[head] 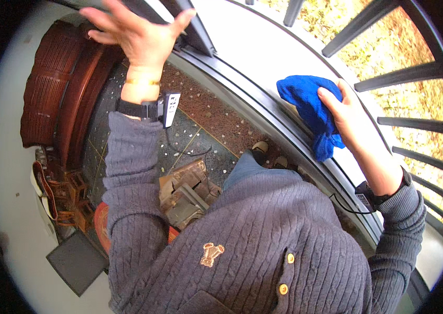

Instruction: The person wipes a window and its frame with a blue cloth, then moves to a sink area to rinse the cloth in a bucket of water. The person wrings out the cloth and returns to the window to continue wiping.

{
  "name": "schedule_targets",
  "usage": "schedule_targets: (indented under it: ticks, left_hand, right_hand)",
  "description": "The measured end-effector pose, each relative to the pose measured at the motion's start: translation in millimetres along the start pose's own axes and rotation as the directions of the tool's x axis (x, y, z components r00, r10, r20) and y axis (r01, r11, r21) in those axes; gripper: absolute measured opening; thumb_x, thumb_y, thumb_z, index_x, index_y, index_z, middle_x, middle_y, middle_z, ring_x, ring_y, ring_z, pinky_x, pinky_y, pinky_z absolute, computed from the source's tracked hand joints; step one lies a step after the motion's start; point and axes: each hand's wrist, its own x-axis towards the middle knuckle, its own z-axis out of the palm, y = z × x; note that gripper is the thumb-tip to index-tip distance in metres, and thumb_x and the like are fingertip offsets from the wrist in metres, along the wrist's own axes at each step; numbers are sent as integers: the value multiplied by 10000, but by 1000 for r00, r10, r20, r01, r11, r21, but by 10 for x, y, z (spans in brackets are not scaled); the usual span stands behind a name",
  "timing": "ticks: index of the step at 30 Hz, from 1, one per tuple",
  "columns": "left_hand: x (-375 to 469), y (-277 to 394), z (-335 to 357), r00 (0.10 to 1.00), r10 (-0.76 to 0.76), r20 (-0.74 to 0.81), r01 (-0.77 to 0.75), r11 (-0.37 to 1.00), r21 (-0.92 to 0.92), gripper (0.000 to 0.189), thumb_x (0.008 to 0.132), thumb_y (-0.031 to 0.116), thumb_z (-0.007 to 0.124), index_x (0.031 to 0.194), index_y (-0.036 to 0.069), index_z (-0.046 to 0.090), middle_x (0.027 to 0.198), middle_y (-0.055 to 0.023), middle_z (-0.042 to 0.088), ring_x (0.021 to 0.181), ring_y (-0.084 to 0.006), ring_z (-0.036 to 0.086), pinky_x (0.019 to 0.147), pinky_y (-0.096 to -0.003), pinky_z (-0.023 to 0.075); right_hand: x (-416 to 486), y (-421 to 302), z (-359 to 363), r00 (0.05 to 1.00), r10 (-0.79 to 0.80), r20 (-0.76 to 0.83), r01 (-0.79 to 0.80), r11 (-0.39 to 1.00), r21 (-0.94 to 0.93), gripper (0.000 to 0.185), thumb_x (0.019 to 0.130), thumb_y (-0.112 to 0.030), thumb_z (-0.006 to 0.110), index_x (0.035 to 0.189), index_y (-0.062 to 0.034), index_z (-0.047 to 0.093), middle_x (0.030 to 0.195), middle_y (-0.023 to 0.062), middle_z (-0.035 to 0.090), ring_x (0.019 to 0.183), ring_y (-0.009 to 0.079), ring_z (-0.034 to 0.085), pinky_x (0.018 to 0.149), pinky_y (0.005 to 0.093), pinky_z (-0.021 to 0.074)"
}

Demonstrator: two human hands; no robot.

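Observation:
A bunched blue cloth (310,106) is gripped in my right hand (347,112), above the white window sill (260,47) and beside the dark metal sliding track (253,88). Its lower end hangs down by the track. My left hand (135,35) is raised with fingers spread and nothing in it. It is near the dark frame (196,29) of a sliding window panel, with the thumb in front of that frame. Whether the hand touches the frame cannot be told.
Black railing bars (402,76) stand outside the sill. A carved wooden bench (54,86) lies along the left wall. On the speckled floor (190,129) is an open cardboard box (186,176) with things inside. A dark flat panel (76,262) is at the lower left.

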Motion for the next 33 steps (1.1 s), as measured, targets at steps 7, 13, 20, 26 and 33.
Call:
schedule_targets:
  ticks: [7, 13, 20, 26, 33]
  left_hand:
    - [119, 65, 257, 1000, -26, -14, 20, 945, -326, 1249, 706, 532, 775, 1514, 3, -17, 1518, -370, -41, 1425, -502, 28, 1149, -548, 119]
    - [30, 12, 246, 997, -76, 3, 70, 914, -401, 1257, 683, 425, 833, 1506, 3, -18, 1518, -339, -17, 1422, -479, 42, 1147, -550, 132]
    - [30, 87, 297, 995, -89, 51, 101, 934, -344, 1222, 640, 621, 779, 1494, 37, 127, 1509, -346, -43, 1406, -521, 18, 1124, -599, 142]
    - [129, -88, 225, 996, -88, 1, 84, 953, -291, 1169, 657, 733, 682, 1461, 29, 210, 1506, -343, -35, 1399, -527, 40, 1113, -611, 159]
    - [90, -62, 342, 997, -52, -51, 33, 947, -320, 1111, 681, 656, 716, 1460, 33, 227, 1511, -334, -6, 1392, -523, 73, 1114, -596, 159]
  right_hand:
    - [754, -107, 594, 957, -288, -27, 279, 943, -181, 390, 870, -281, 664, 1167, -54, 552, 1002, 153, 626, 979, 189, 597, 873, 321, 479]
    - [883, -178, 752, 906, -328, 268, 424, 713, -559, 401, 893, -299, 617, 1235, -96, 561, 1145, 156, 613, 1070, 301, 588, 922, 389, 464]
    - [738, -139, 1013, 767, -525, 370, 630, 507, -588, 484, 793, -275, 678, 1241, -133, 561, 1192, 166, 591, 1075, 343, 575, 924, 428, 457]
    - [1070, -266, 1259, 754, -532, 385, 650, 687, -325, 507, 741, -90, 608, 1245, -118, 562, 1078, 128, 615, 969, 281, 601, 886, 392, 470]
    - [1190, -169, 1611, 741, -450, 499, 671, 536, -512, 569, 739, -122, 653, 1297, -205, 575, 1063, 174, 597, 970, 340, 598, 869, 424, 483]
